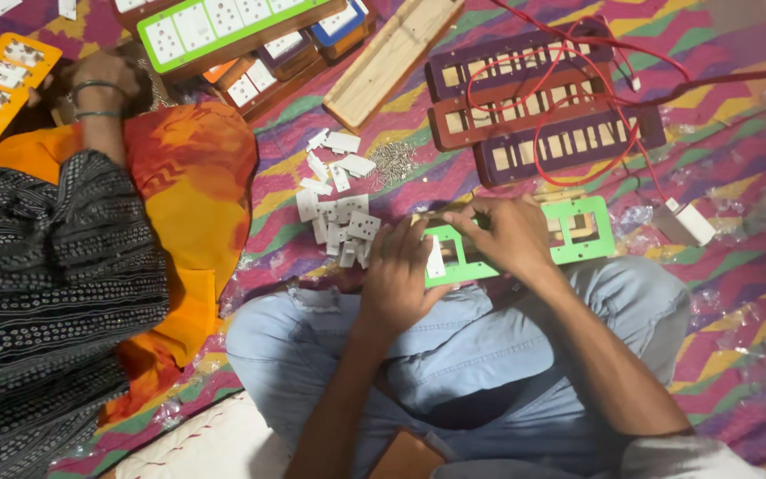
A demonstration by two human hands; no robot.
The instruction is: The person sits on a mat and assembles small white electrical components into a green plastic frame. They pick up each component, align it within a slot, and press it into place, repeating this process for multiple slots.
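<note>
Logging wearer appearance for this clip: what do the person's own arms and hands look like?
Both forearms are bare, with no sleeves reaching them. The left hand and the right hand show no gloves, and no rings, watch or bracelets are visible on them. Light blue denim trousers sit beneath.

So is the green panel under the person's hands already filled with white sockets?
No, the green panel shows open cut-outs; loose white sockets lie beside it.

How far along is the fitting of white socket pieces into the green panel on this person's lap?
Done: one white piece already sits in the green panel. In hand: the left hand steadies the panel's near end while the right hand works over its middle. Left: the slots at the panel's far end look open, and a pile of loose white pieces lies on the mat.
</note>
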